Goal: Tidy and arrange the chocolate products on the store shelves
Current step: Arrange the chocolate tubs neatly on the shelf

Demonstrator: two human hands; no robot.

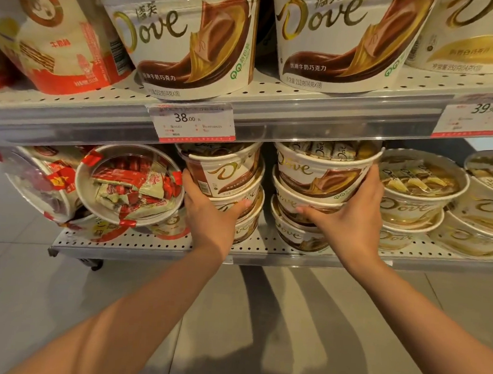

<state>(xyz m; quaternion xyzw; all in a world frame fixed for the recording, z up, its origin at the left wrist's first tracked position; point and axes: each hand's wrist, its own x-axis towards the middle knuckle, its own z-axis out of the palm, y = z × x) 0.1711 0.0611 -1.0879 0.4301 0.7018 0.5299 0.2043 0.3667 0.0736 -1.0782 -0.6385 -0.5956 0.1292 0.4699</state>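
Two bare forearms are stretched over the tiled floor [259,319] toward the lower shelf [153,246]. The left stack of Dove tubs [233,186] is gripped by the left hand [208,213], fingers curled round its front. The right stack [312,191] is clasped by the right hand [351,214] (thumb at front). Larger Dove tubs [191,40] are seen on the upper shelf [303,103].

Grey perforated metal shelves [264,248] stand over a pale tiled floor [29,274], where striped shadows fall.
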